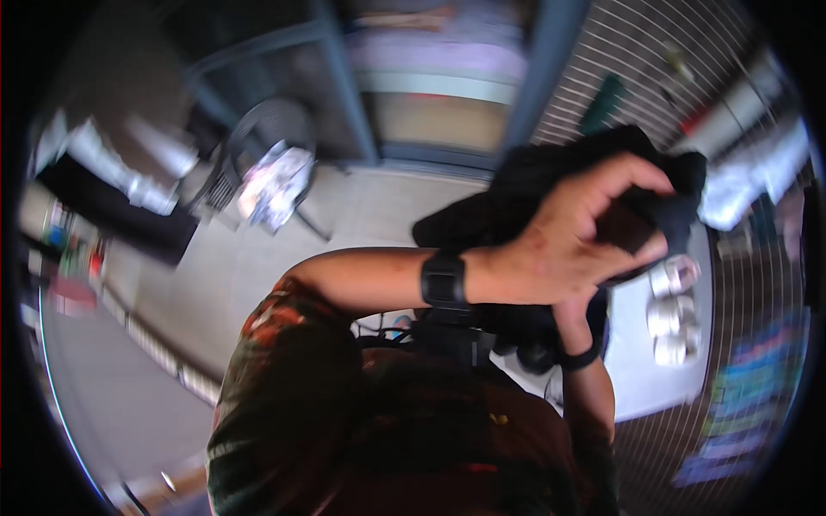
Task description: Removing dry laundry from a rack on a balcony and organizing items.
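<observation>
My left hand [574, 238] reaches across to the right over a bundle of black cloth [464, 219], probably a garment. Its thumb and forefinger are spread in a curve with dark material behind them; whether they grip it is unclear. A black band [443, 280] circles that wrist. Mostly hidden under the left hand is my right hand [574, 316], of which only the part near its wrist shows, with another dark band. What the right hand holds cannot be seen. Beside the cloth stands a white surface [632, 361] bearing several white rolls or cups [671, 316], blurred.
A dark chair [271, 122] with crumpled light cloth [277, 184] stands at the upper left. Ahead is a grey-framed doorway [352, 84]. White-striped dark flooring or matting [645, 39] lies at right, with a colourful stack [748, 393]. A grey tabletop [122, 374] is at left.
</observation>
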A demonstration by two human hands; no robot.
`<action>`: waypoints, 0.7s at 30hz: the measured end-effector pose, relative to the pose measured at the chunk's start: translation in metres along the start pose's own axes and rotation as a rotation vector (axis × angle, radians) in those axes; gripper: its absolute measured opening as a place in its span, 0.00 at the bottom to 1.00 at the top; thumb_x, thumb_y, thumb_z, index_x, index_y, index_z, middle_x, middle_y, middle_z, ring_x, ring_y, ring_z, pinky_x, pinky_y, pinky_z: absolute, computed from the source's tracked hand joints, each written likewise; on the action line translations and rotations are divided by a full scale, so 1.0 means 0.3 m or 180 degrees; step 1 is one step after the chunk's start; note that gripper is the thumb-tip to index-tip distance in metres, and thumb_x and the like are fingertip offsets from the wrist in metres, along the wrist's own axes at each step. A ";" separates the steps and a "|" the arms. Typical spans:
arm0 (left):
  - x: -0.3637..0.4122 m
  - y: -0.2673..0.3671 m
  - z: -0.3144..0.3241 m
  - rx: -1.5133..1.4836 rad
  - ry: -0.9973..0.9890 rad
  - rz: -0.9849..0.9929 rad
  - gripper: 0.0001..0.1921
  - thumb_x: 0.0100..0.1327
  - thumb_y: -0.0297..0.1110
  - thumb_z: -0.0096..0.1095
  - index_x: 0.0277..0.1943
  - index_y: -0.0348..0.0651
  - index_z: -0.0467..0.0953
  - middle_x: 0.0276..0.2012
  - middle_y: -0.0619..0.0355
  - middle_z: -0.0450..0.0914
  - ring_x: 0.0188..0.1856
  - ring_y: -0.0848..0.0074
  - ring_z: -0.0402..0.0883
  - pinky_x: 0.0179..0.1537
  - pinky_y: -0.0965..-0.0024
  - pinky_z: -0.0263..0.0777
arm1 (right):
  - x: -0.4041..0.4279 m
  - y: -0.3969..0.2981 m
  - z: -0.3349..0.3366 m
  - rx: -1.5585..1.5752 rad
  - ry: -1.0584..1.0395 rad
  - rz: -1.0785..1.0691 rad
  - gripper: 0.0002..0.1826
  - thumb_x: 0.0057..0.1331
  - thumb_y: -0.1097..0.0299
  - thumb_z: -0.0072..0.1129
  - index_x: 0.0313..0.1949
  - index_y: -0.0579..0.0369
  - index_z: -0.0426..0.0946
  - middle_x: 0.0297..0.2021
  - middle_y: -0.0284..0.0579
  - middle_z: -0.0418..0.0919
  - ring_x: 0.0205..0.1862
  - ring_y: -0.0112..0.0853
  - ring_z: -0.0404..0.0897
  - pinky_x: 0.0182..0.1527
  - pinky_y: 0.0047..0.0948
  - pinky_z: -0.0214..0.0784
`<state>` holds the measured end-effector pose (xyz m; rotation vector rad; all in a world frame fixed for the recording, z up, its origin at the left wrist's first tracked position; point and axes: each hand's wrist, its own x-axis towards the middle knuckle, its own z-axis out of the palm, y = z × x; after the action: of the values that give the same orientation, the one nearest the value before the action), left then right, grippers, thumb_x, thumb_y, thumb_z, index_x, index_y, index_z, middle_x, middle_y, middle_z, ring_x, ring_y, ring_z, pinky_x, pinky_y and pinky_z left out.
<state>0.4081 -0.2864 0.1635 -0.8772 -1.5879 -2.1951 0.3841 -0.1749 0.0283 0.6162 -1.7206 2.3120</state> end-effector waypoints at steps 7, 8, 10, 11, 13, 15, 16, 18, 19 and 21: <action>-0.275 0.110 -0.266 0.0800 0.0641 -0.0575 0.33 0.57 0.21 0.67 0.65 0.40 0.61 0.50 0.58 0.72 0.48 0.80 0.74 0.51 0.74 0.69 | 0.015 0.197 0.261 0.0417 -0.1014 0.0263 0.24 0.56 0.75 0.67 0.51 0.58 0.70 0.49 0.38 0.74 0.51 0.27 0.73 0.54 0.28 0.66; -0.327 0.147 -0.308 0.0899 0.0667 -0.0757 0.38 0.56 0.22 0.69 0.68 0.40 0.57 0.58 0.54 0.67 0.51 0.76 0.73 0.54 0.72 0.69 | 0.007 0.231 0.307 0.0442 -0.1129 0.0301 0.24 0.56 0.75 0.67 0.51 0.58 0.70 0.49 0.38 0.74 0.50 0.27 0.74 0.54 0.28 0.66; -0.416 0.210 -0.402 0.1851 0.0642 -0.0634 0.44 0.53 0.31 0.74 0.70 0.41 0.54 0.67 0.50 0.57 0.56 0.69 0.71 0.56 0.66 0.68 | -0.015 0.300 0.385 0.0422 -0.1280 0.0384 0.24 0.56 0.76 0.67 0.51 0.59 0.70 0.49 0.38 0.74 0.50 0.27 0.74 0.54 0.28 0.66; -0.467 0.237 -0.452 0.2363 0.0646 -0.0437 0.46 0.51 0.34 0.76 0.70 0.41 0.53 0.69 0.49 0.55 0.57 0.68 0.70 0.56 0.65 0.68 | -0.033 0.337 0.427 0.0328 -0.1333 0.0430 0.24 0.55 0.76 0.67 0.51 0.59 0.70 0.49 0.38 0.74 0.50 0.27 0.74 0.54 0.28 0.66; -0.580 0.280 -0.547 0.2590 0.1104 -0.0608 0.43 0.52 0.38 0.75 0.69 0.42 0.58 0.68 0.48 0.56 0.56 0.68 0.71 0.55 0.64 0.69 | -0.028 0.425 0.534 -0.0170 -0.1315 0.0416 0.27 0.52 0.80 0.68 0.53 0.62 0.69 0.50 0.41 0.74 0.49 0.28 0.76 0.52 0.26 0.68; -0.703 0.347 -0.650 0.2524 0.1437 -0.1210 0.32 0.56 0.31 0.71 0.64 0.39 0.66 0.62 0.48 0.67 0.54 0.69 0.74 0.55 0.66 0.70 | -0.039 0.496 0.658 0.0246 -0.0987 0.1161 0.23 0.51 0.82 0.68 0.48 0.64 0.73 0.45 0.41 0.77 0.46 0.28 0.78 0.51 0.26 0.69; -0.783 0.364 -0.710 0.2426 0.1597 -0.1335 0.27 0.59 0.28 0.67 0.61 0.37 0.68 0.57 0.49 0.72 0.52 0.69 0.76 0.55 0.66 0.71 | -0.048 0.529 0.718 0.0240 -0.1002 0.1168 0.23 0.51 0.82 0.68 0.48 0.64 0.73 0.45 0.41 0.77 0.46 0.28 0.78 0.51 0.26 0.69; -0.892 0.442 -0.796 0.2197 0.2036 -0.1500 0.19 0.63 0.23 0.61 0.57 0.36 0.71 0.49 0.51 0.79 0.50 0.70 0.78 0.55 0.67 0.72 | -0.049 0.589 0.861 0.0459 -0.0962 0.1687 0.17 0.51 0.83 0.67 0.41 0.63 0.77 0.39 0.39 0.80 0.41 0.27 0.79 0.48 0.26 0.70; -0.923 0.489 -0.817 0.2047 0.2322 -0.1547 0.17 0.64 0.22 0.59 0.56 0.35 0.72 0.46 0.52 0.80 0.50 0.70 0.79 0.55 0.67 0.72 | -0.053 0.625 0.928 0.0444 -0.0943 0.1685 0.17 0.51 0.83 0.67 0.41 0.63 0.77 0.39 0.39 0.80 0.41 0.27 0.79 0.48 0.26 0.70; -0.979 0.554 -0.867 0.1877 0.2846 -0.1387 0.15 0.65 0.21 0.58 0.54 0.33 0.73 0.44 0.50 0.81 0.48 0.71 0.80 0.54 0.68 0.72 | -0.060 0.701 1.068 0.0705 -0.0895 0.2100 0.11 0.51 0.82 0.67 0.35 0.61 0.80 0.35 0.38 0.81 0.36 0.26 0.80 0.46 0.26 0.71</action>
<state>0.6488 -0.6194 0.0510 0.5925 -1.8073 -1.7232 0.3854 -0.5414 -0.0858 0.4729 -2.0443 3.0172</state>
